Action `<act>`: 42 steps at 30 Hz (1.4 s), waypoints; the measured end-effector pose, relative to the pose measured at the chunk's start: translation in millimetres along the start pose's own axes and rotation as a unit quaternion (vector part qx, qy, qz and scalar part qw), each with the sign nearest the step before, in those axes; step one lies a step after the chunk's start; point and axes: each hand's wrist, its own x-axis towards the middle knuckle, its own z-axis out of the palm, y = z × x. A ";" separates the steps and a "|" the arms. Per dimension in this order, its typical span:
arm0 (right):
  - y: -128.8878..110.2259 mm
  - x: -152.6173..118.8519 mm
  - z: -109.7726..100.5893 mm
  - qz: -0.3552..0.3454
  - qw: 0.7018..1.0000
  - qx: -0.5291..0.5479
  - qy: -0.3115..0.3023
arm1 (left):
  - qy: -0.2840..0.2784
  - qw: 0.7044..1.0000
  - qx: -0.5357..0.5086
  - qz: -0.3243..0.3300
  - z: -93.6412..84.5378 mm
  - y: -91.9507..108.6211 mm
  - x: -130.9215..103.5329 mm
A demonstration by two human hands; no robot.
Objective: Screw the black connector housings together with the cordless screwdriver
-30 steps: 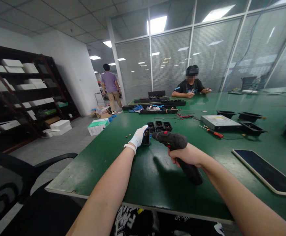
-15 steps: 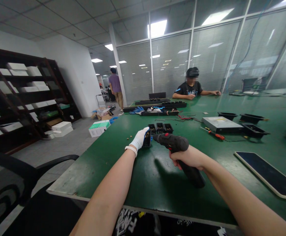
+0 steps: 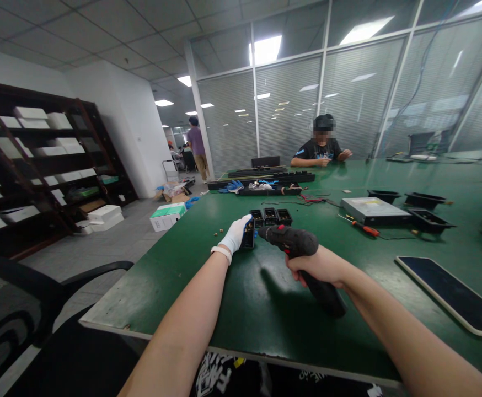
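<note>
My right hand (image 3: 307, 266) is wrapped round the grip of a black cordless drill (image 3: 293, 241) with red accents, held above the green table. The drill's nose points left, toward a small black box (image 3: 248, 239). My left hand (image 3: 235, 233), in a white and blue glove, is closed on the left side of that box; its fingertips are partly hidden. Small brass-coloured pieces lie inside the box. Just behind stand several similar black boxes (image 3: 270, 215) holding small pieces. A few brass bits (image 3: 221, 230) lie loose to the left of my glove.
A red-handled screwdriver (image 3: 365, 226), a silver metal case (image 3: 374, 208) and black trays (image 3: 429, 219) stand to the right. A dark flat panel (image 3: 451, 292) lies near the right edge. Blue gloves (image 3: 235, 186) and black bars are at the back. A co-worker (image 3: 321, 144) sits across.
My hands, the drill and the box hold almost the same place. Across the table the co-worker's outstretched hand has drawn inward and up. The standing person in purple has shifted slightly behind the partition.
</note>
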 end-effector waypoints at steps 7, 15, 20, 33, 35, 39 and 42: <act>-0.1 -0.1 -0.1 0.001 1.000 -0.017 -0.001 | 0.004 1.000 0.010 0.005 -2.9 -2.8 3.2; -2.4 -1.4 0.2 -0.010 1.000 -0.018 -0.004 | 0.005 1.000 0.009 0.015 -4.4 -6.1 7.3; -1.9 -0.8 0.1 -0.011 1.000 -0.025 -0.004 | 0.001 1.000 0.005 0.028 -4.4 -6.7 8.6; -2.0 -1.3 0.7 -0.016 1.000 -0.027 -0.002 | 0.006 1.000 0.012 0.018 -3.3 -3.7 5.1; -1.2 -1.1 0.6 -0.014 1.000 -0.019 -0.003 | 0.005 1.000 0.011 0.015 -4.0 -4.6 6.2; 1.1 -0.1 -0.2 -0.017 1.000 -0.021 -0.010 | -0.002 1.000 0.010 0.011 -5.7 -6.9 9.0; 2.2 0.7 -0.8 -0.014 1.000 -0.021 -0.009 | -0.009 1.000 0.010 0.013 -7.3 -8.4 10.9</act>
